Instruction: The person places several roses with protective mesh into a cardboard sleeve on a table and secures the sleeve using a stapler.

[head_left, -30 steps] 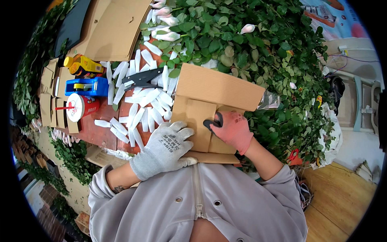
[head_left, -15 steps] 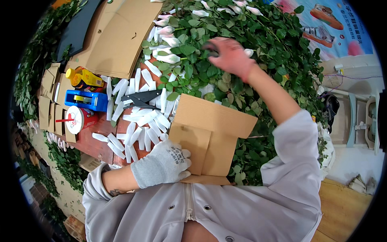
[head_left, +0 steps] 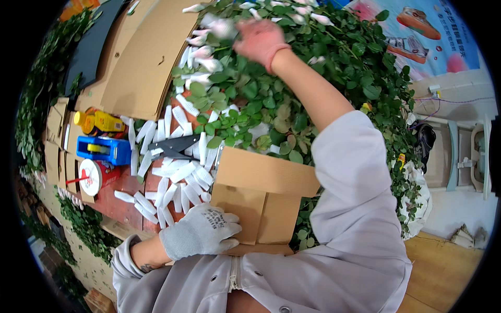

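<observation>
My left hand, in a grey knitted glove, lies on a folded piece of brown cardboard close to my body. Its fingers are stretched over the cardboard's left edge. At the far side, my right hand, in a pink glove, is closed at the stem end of a rose whose bud wears a white mesh sleeve. That bud is smeared by motion, and the fingertips are partly hidden. More sleeved rosebuds lie beside it, on a thick heap of leafy rose stems.
Loose white mesh sleeves cover the reddish table around a black stapler. To the left stand a blue tape dispenser, a yellow-capped bottle and a red cup with a straw. Flat cardboard sheets lie behind.
My right hand has moved left and farther away, onto a sleeved rose, which now blurs with motion. My left hand stays on the cardboard. The whole view has shifted slightly.
</observation>
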